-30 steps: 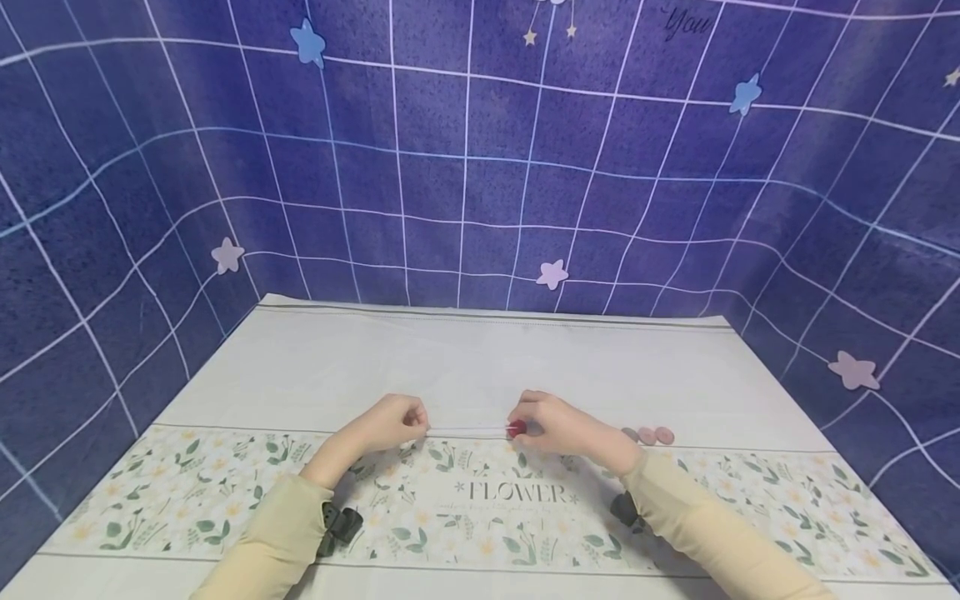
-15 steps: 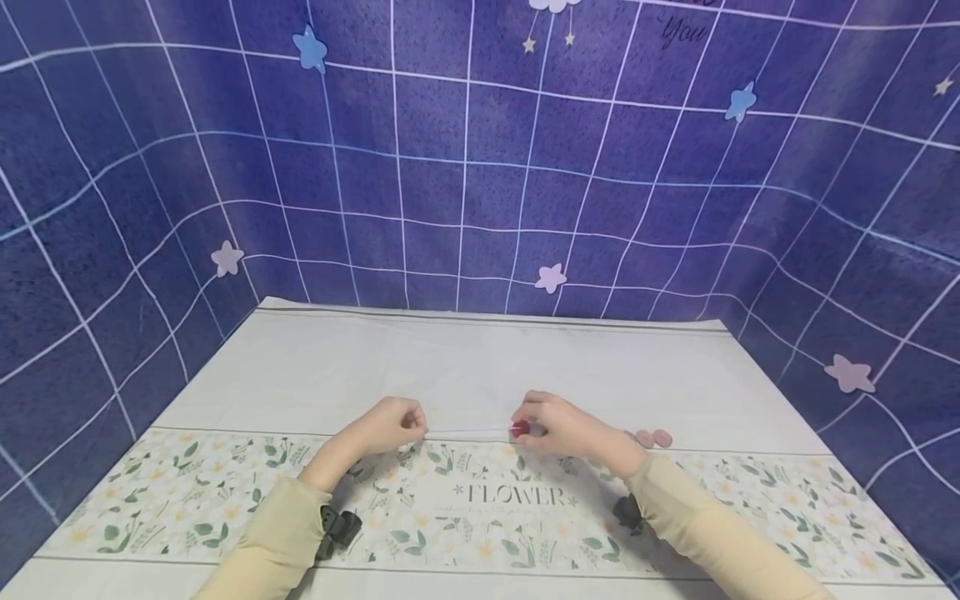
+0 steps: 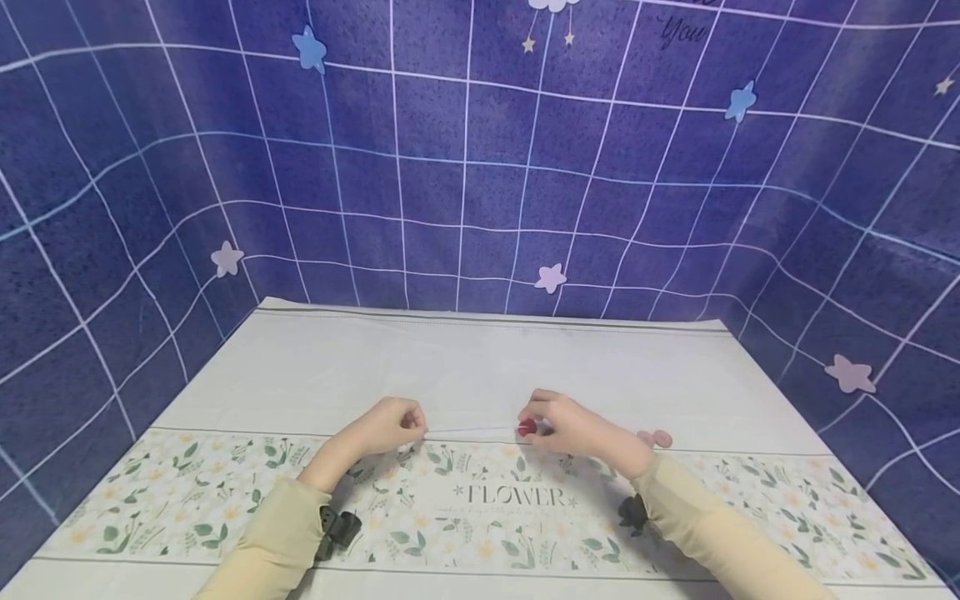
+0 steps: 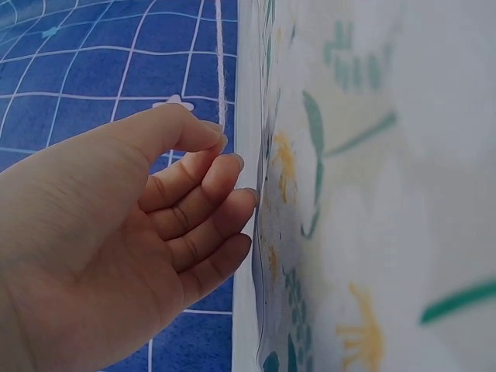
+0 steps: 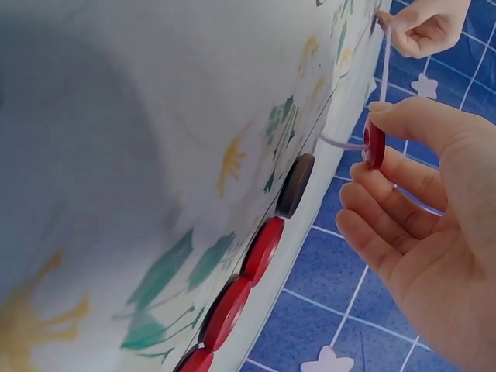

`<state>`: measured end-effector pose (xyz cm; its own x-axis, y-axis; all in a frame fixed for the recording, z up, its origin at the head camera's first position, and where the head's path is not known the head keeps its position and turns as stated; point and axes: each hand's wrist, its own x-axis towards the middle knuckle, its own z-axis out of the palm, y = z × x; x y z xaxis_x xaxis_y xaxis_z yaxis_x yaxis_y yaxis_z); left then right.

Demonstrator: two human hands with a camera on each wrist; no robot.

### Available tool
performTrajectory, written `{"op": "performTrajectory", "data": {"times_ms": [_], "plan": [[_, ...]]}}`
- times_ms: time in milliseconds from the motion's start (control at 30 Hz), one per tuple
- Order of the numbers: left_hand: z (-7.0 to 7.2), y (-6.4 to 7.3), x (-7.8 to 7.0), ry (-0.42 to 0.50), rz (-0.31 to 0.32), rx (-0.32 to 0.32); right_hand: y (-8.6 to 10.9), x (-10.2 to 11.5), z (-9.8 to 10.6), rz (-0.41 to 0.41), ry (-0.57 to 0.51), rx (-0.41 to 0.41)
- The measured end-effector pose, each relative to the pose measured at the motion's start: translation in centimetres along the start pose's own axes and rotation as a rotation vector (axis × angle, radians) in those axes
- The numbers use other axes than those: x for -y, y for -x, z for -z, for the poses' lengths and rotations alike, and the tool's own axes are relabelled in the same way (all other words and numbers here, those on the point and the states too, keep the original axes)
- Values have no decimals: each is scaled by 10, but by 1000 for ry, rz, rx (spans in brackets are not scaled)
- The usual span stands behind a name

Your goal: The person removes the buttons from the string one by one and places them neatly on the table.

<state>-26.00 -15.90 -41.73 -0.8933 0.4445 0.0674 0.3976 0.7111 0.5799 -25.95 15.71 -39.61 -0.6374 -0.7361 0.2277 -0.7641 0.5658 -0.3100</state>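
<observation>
My left hand (image 3: pixel 392 422) pinches the end of a thin white string (image 3: pixel 468 429) between thumb and index finger. In the left wrist view the string (image 4: pixel 221 62) runs straight off from the fingertips. On the other side, my right hand (image 3: pixel 572 423) pinches a round red button (image 3: pixel 527 427) by its edge. The right wrist view shows the string passing through the middle of the button (image 5: pixel 375 143), with a short loose tail (image 5: pixel 337 143) on one side. Between the hands the string is stretched nearly straight, close over the tabletop.
Beside the right wrist, a row of round pieces lies on the table: a dark one (image 5: pixel 295 186) and several red ones (image 5: pixel 263 249). A flower-printed cloth (image 3: pixel 480 546) covers the table's front. Blue star-patterned curtains (image 3: pixel 465 183) stand behind and at both sides.
My right hand has shifted slightly right with the red button, sliding it along the string and away from the left hand. The left hand keeps its pinch, almost unmoved.
</observation>
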Motion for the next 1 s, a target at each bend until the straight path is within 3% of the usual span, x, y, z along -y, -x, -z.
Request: {"op": "performTrajectory", "data": {"times_ms": [600,1000], "plan": [[1,1,-2,1,-11,3,9,-2,6,10,14,-30],[1,0,0,4,-21,4,13,-7,6,-36,5,-6]]}}
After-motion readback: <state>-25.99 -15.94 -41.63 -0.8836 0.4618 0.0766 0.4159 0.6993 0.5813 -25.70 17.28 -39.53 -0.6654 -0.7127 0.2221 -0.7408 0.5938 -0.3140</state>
